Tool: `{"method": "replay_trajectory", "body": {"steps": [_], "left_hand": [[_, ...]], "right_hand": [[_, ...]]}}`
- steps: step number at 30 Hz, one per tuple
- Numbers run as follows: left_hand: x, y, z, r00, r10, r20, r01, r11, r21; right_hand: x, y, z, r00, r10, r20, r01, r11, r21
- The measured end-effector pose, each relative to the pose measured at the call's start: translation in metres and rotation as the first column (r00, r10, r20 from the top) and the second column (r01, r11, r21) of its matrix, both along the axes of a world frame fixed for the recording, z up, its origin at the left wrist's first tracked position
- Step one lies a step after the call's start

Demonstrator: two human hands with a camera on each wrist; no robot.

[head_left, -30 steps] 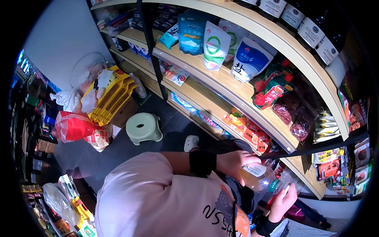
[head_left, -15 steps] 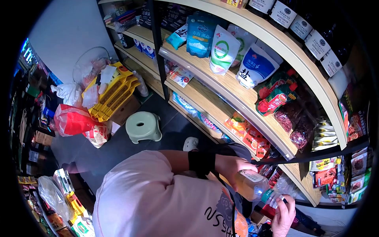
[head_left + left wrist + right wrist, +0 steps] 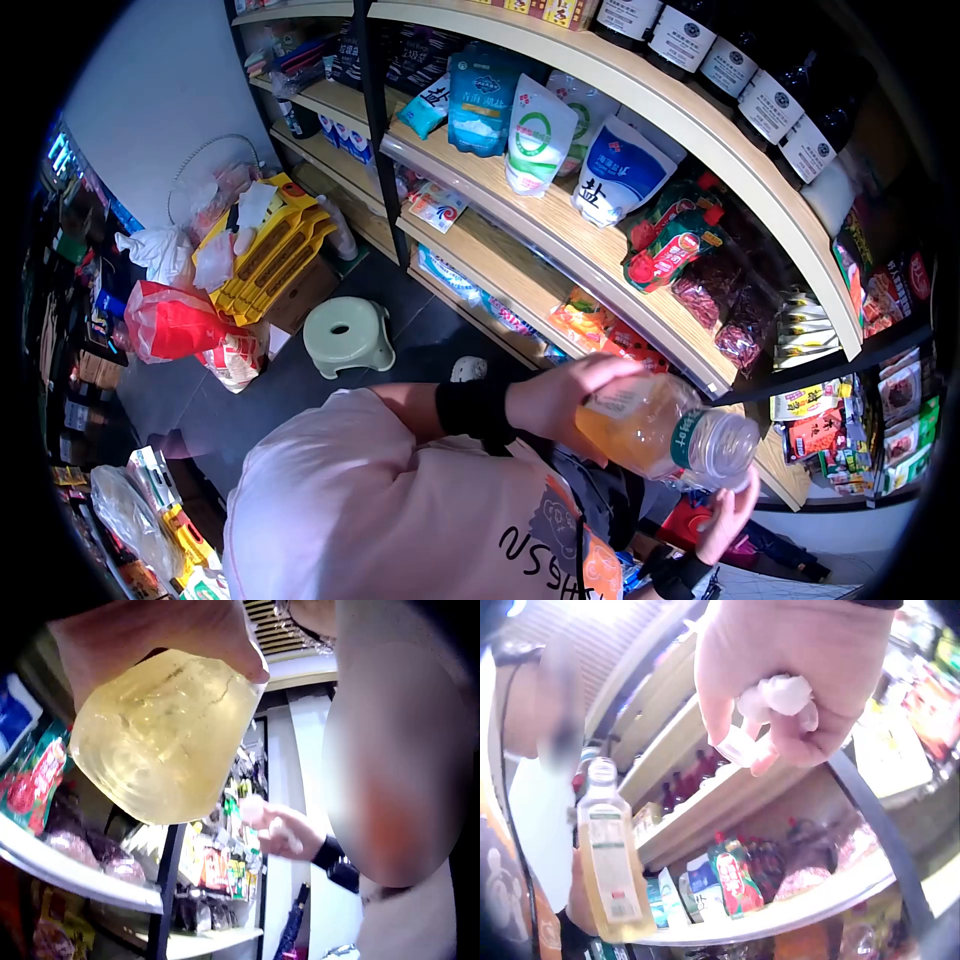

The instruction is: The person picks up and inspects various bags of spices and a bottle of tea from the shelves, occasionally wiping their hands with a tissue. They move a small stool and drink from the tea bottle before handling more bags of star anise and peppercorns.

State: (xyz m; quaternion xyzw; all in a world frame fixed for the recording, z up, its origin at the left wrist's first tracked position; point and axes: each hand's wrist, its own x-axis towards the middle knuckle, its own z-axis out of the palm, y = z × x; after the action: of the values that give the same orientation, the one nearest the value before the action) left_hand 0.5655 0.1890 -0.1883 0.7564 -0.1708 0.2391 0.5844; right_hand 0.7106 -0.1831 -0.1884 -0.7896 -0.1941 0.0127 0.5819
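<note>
My left hand (image 3: pixel 560 400) grips a clear plastic bottle (image 3: pixel 640 425) of yellow liquid around its body. A green band circles its shoulder, and the neck tilts towards my right hand (image 3: pixel 730 515). In the right wrist view the bottle's mouth (image 3: pixel 601 771) is bare, with a white label (image 3: pixel 612 855) below it. There, my right hand pinches a small white cap (image 3: pixel 739 746) between thumb and finger. A crumpled white wad (image 3: pixel 784 695) is tucked in its curled fingers. The left wrist view shows the right hand (image 3: pixel 289 836) apart from the bottle.
Curved wooden shelves (image 3: pixel 480 185) hold salt pouches (image 3: pixel 620 175), red-capped pouches (image 3: pixel 675 240) and dark bottles (image 3: pixel 770 105). On the floor are a pale green stool (image 3: pixel 348 335), a red bag (image 3: pixel 170 320) and yellow packaging (image 3: pixel 275 265). Hanging packets (image 3: pixel 820 430) line the right side.
The bottle has risen towards the head camera, its neck swinging up and right. My right hand, at the bottle's mouth before, has come away with the white cap in its fingers.
</note>
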Motion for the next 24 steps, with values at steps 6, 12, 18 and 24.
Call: {"method": "replay_trajectory", "body": {"steps": [6,12,18,24], "left_hand": [[-0.024,0.017,0.031,0.947,0.26,0.189,-0.209,0.944,-0.255],[-0.038,0.039,0.103,0.605,0.314,0.732,-0.509,0.859,0.053],[-0.037,0.047,0.13,0.494,0.229,0.839,-0.639,0.75,0.172],[-0.03,0.043,0.162,0.276,0.174,0.945,-0.678,0.732,0.063]], "right_hand": [[0.041,-0.016,-0.171,0.646,0.443,-0.622,0.014,0.807,0.59],[0.015,0.0,-0.226,0.424,0.407,-0.809,0.432,0.694,0.576],[0.01,-0.007,-0.238,0.558,0.336,-0.758,0.279,0.785,0.554],[0.009,-0.016,-0.25,0.544,0.415,-0.729,0.274,0.734,0.622]]}}
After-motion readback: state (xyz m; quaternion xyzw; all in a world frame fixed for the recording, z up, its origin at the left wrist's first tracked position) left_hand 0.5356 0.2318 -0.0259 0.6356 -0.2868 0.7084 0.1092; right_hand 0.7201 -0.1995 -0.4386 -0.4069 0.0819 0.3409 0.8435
